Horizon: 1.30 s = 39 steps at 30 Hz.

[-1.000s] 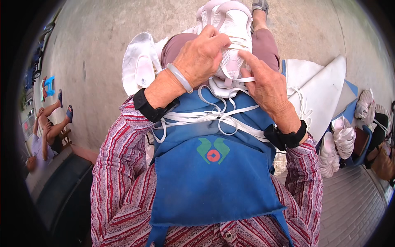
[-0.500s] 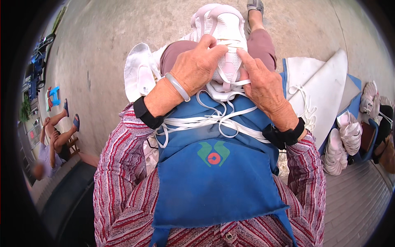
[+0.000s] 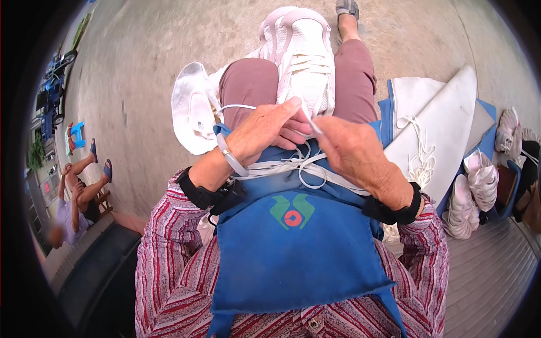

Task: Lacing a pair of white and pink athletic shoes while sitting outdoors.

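A white and pale pink sneaker (image 3: pixel 307 67) rests between my knees, with white laces crossing its front. My left hand (image 3: pixel 262 132) is just below the shoe, fingers curled around a white shoelace. One length of that lace loops out past the left knee. Opposite it, my right hand (image 3: pixel 355 149) pinches the lace, which stretches taut between the two hands. Part of the shoe's near end is hidden behind my hands. A bundle of white laces (image 3: pixel 270 168) lies across the blue apron (image 3: pixel 298 253) on my lap.
Another white shoe (image 3: pixel 194 107) lies left of my knee. On the right, a white sheet (image 3: pixel 434 124) bears a tangle of laces (image 3: pixel 420 152). Several white sneakers (image 3: pixel 462 205) are piled beyond it. A seated person (image 3: pixel 73 197) is at the far left, near a blue stool (image 3: pixel 78 134).
Both hands have come off the shoe's laced front and moved down toward my lap. The lace is now drawn between them, and the shoe's laced front shows more fully.
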Each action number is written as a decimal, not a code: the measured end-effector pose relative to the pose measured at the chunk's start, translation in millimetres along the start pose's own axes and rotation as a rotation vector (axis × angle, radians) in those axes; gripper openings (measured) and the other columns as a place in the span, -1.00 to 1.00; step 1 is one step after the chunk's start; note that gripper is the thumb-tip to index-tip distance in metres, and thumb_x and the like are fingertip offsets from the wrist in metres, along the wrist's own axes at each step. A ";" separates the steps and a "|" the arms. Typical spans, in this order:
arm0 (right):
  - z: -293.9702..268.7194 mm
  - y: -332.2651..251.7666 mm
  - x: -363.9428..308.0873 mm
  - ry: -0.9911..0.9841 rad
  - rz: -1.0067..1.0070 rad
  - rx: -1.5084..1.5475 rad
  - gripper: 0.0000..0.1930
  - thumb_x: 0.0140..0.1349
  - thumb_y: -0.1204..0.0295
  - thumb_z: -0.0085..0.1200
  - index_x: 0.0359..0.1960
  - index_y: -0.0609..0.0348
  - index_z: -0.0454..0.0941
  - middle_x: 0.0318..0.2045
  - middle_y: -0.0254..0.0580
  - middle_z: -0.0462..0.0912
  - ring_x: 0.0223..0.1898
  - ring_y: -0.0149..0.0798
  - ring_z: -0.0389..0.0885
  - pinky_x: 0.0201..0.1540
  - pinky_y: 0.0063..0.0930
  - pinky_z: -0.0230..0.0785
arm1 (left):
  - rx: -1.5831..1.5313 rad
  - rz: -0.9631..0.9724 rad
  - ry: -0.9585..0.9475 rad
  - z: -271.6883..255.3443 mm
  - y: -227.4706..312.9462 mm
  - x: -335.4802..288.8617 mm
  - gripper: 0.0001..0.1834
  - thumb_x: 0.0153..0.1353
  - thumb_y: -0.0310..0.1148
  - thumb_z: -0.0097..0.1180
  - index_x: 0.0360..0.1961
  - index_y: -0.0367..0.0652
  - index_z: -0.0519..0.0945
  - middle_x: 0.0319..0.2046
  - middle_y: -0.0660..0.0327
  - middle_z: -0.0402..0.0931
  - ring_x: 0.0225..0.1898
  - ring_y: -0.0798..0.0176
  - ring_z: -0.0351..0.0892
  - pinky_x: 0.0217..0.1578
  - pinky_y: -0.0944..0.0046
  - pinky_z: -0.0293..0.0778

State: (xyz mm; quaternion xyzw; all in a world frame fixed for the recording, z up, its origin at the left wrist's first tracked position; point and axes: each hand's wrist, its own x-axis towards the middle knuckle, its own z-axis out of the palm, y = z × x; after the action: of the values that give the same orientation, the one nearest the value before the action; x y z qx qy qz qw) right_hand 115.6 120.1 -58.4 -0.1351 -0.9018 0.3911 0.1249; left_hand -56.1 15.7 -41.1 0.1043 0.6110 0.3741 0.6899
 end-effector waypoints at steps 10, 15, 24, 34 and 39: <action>15.5 -40.7 -12.1 -0.239 -0.236 0.091 -0.82 0.12 0.41 0.12 -0.40 0.16 0.34 -0.54 -0.18 0.43 -0.53 -0.14 0.53 -0.56 -0.29 0.36 | -0.152 0.017 0.008 16.1 -10.0 6.8 -0.57 0.33 -0.14 0.00 -0.02 -0.33 0.48 -0.23 0.14 0.56 -0.28 0.33 0.59 -0.20 0.37 0.54; -1.6 -58.0 -8.6 -0.288 -0.306 0.199 -0.82 0.12 0.40 0.13 -0.36 0.17 0.39 -0.50 -0.20 0.44 -0.48 -0.16 0.51 -0.48 -0.32 0.34 | -0.249 -0.007 0.002 17.7 -18.9 0.9 -0.67 0.30 -0.20 0.07 -0.14 -0.29 0.51 -0.46 0.24 0.55 -0.52 0.43 0.54 -0.44 0.45 0.52; -4.0 17.5 14.8 -0.013 -0.142 -0.325 -0.71 -0.01 0.60 0.05 -0.19 0.11 0.50 -0.35 -0.21 0.43 -0.35 -0.20 0.50 -0.31 -0.40 0.34 | -0.227 0.091 0.105 -7.0 -16.5 -32.8 -0.66 0.43 -0.18 -0.22 -0.25 -0.25 0.45 -0.79 0.46 0.14 -0.85 0.60 0.07 -0.76 0.46 0.40; 7.5 29.8 26.4 0.025 -0.402 -0.366 -0.84 0.00 0.50 0.04 -0.34 0.12 0.43 -0.23 -0.22 0.47 -0.45 -0.32 0.47 -0.40 -0.47 0.29 | -0.491 0.394 0.132 -63.3 -40.3 -105.3 -0.68 0.43 -0.23 -0.22 -0.40 -0.21 0.40 -0.79 0.43 0.12 -0.85 0.57 0.02 -0.83 0.48 0.27; 1.9 25.8 28.7 0.016 -0.245 -0.144 -0.78 0.07 0.59 0.06 -0.23 0.18 0.40 -0.40 -0.16 0.48 -0.47 -0.14 0.49 -0.43 -0.33 0.34 | -0.586 0.656 0.124 -113.5 -55.8 -136.7 -0.68 0.43 -0.21 -0.24 -0.43 -0.16 0.35 -0.68 0.36 0.18 -0.71 0.50 0.19 -0.71 0.45 0.37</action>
State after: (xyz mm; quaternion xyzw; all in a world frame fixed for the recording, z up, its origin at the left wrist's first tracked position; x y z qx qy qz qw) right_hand 91.9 145.6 -75.3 -0.0359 -0.9362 0.3062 0.1691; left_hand -135.2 -146.8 3.6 0.0700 0.4539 0.7360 0.4973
